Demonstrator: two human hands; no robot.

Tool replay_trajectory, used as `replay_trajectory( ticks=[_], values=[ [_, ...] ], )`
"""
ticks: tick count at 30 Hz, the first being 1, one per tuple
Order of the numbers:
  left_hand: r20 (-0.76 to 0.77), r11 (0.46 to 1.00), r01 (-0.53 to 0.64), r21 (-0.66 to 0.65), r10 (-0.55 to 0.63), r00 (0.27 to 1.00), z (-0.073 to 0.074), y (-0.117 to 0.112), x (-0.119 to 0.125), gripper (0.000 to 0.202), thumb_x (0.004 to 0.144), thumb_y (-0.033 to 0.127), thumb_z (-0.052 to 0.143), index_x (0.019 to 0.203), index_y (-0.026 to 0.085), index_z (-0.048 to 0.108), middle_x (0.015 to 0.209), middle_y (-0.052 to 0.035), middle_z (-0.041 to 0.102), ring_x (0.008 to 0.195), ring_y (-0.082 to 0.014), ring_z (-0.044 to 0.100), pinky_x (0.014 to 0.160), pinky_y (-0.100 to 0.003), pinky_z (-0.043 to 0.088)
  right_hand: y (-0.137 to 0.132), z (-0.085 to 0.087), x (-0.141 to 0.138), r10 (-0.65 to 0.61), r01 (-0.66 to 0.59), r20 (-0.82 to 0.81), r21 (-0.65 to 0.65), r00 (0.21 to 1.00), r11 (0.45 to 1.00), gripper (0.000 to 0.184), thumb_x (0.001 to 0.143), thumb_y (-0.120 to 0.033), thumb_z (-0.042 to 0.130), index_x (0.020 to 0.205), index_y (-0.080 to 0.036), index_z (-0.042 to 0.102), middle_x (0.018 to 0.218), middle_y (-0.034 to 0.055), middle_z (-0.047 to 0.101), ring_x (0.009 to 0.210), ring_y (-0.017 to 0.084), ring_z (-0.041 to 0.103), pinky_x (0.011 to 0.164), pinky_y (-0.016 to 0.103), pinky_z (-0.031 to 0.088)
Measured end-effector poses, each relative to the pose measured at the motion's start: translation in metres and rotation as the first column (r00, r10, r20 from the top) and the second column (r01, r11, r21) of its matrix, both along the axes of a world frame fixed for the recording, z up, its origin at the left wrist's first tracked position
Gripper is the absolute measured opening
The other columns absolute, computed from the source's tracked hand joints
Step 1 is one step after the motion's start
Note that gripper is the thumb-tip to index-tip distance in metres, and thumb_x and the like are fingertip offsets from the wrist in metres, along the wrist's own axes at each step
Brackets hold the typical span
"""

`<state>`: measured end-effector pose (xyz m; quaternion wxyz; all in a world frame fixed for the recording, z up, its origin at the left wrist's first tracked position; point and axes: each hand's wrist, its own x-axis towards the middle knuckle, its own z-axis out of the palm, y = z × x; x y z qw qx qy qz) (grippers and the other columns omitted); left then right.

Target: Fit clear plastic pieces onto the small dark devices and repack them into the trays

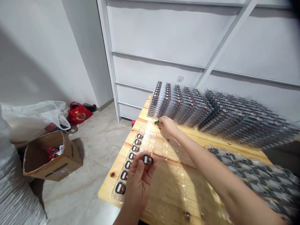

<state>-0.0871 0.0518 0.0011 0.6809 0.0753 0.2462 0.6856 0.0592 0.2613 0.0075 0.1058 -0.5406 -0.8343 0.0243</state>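
My left hand (138, 184), near the front left of the wooden table (107, 186), is closed around a small black rounded piece (147, 160) with a white and orange face turned up. Farther back, my right hand (168, 125) pinches a similar dark piece (157, 122), seen edge-on. Between and below my hands lies a clear plastic tray (165, 152) with moulded pockets. Its left column holds several of the same pieces, such as a black-rimmed piece (120, 188) beside my left wrist. My right forearm crosses over the tray and hides part of it.
Stacks of filled clear trays (187, 104) line the table's back edge. At the right lie many pieces in clear wrapping (260, 176). On the floor to the left are a cardboard box (56, 164), a white plastic bag (39, 117) and a red bag (79, 115).
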Motion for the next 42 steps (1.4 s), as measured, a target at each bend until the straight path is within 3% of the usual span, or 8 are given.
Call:
replay_trajectory(
  ticks=[7,10,17,25,31,36,39,42],
  values=[
    [0.011,0.998,0.013,-0.067,-0.013,1.0,-0.005,-0.005,0.002,0.022,0.073,0.026,0.066,0.094,0.018,0.064,0.097,-0.0053,0.063,0.083,-0.0167,0.063,0.074,-0.023,0.055,0.029,-0.027,-0.011,0.036,-0.041,0.157,0.025,0.987,0.999,0.014,0.08,-0.009,0.048,0.086,-0.01,0.06,0.091,0.012,0.057,0.09,0.019,0.048,0.078,0.024,0.035],
    [0.009,0.997,0.043,-0.067,-0.042,0.999,-0.008,-0.006,0.004,0.02,0.075,0.024,0.064,0.094,0.018,0.064,0.098,-0.0052,0.063,0.083,-0.0166,0.063,0.073,-0.023,0.055,0.017,-0.024,0.013,-0.004,-0.006,0.191,0.056,0.982,0.998,0.015,0.082,-0.017,0.048,0.092,-0.012,0.058,0.096,0.0111,0.056,0.095,0.021,0.044,0.082,0.026,0.033],
    [0.077,0.986,0.127,-0.109,-0.119,0.99,-0.01,-0.006,0.015,0.022,0.07,0.022,0.069,0.091,0.017,0.065,0.092,-0.0053,0.065,0.081,-0.0174,0.064,0.072,-0.024,0.055,-0.012,-0.025,0.083,-0.214,0.219,0.291,0.016,0.932,0.976,0.018,0.082,-0.009,0.044,0.09,-0.009,0.059,0.091,0.0132,0.058,0.09,0.021,0.048,0.075,0.025,0.033],
    [0.056,0.982,0.12,-0.149,-0.113,0.992,-0.008,-0.011,0.024,0.026,0.066,0.024,0.072,0.089,0.015,0.064,0.09,-0.0063,0.064,0.08,-0.0183,0.064,0.072,-0.027,0.056,-0.016,-0.033,0.098,-0.251,0.299,0.267,-0.16,0.931,0.941,0.01,0.081,-0.017,0.053,0.081,-0.01,0.061,0.079,0.0037,0.06,0.076,0.013,0.054,0.073,0.025,0.038],
    [0.033,0.985,0.112,-0.13,-0.108,0.994,-0.003,-0.011,0.026,0.028,0.066,0.025,0.072,0.091,0.014,0.063,0.089,-0.0064,0.064,0.08,-0.018,0.064,0.07,-0.025,0.055,-0.015,-0.032,0.102,-0.312,0.325,0.098,-0.17,0.945,0.93,0.009,0.07,-0.008,0.057,0.076,-0.011,0.062,0.083,0.0077,0.062,0.084,0.016,0.055,0.074,0.022,0.038],
    [0.049,0.993,0.097,-0.071,-0.094,0.994,-0.002,-0.008,0.031,0.027,0.068,0.024,0.071,0.092,0.014,0.063,0.091,-0.0068,0.065,0.082,-0.0177,0.064,0.072,-0.023,0.055,-0.037,-0.002,0.086,-0.322,0.294,-0.136,-0.191,0.937,0.937,0.02,0.076,-0.016,0.053,0.094,-0.008,0.059,0.091,0.0087,0.061,0.084,0.015,0.057,0.072,0.021,0.043],
    [0.069,0.994,0.099,-0.044,-0.096,0.993,-0.001,-0.005,0.035,0.026,0.069,0.023,0.07,0.091,0.014,0.062,0.091,-0.0067,0.065,0.085,-0.0189,0.063,0.074,-0.025,0.054,-0.079,0.028,0.067,-0.201,0.124,-0.357,-0.227,0.912,0.966,0.028,0.08,-0.024,0.053,0.105,-0.012,0.053,0.101,0.006,0.059,0.086,0.011,0.058,0.074,0.018,0.045],
    [0.08,0.996,0.089,-0.021,-0.087,0.993,0.001,-0.005,0.039,0.026,0.069,0.023,0.07,0.092,0.014,0.062,0.09,-0.0064,0.065,0.085,-0.0187,0.063,0.077,-0.026,0.053,-0.133,0.052,0.048,-0.025,-0.201,-0.715,-0.23,0.698,0.952,0.027,0.076,-0.03,0.06,0.097,-0.013,0.057,0.098,0.0069,0.059,0.084,0.014,0.058,0.074,0.024,0.048]
  ],
)
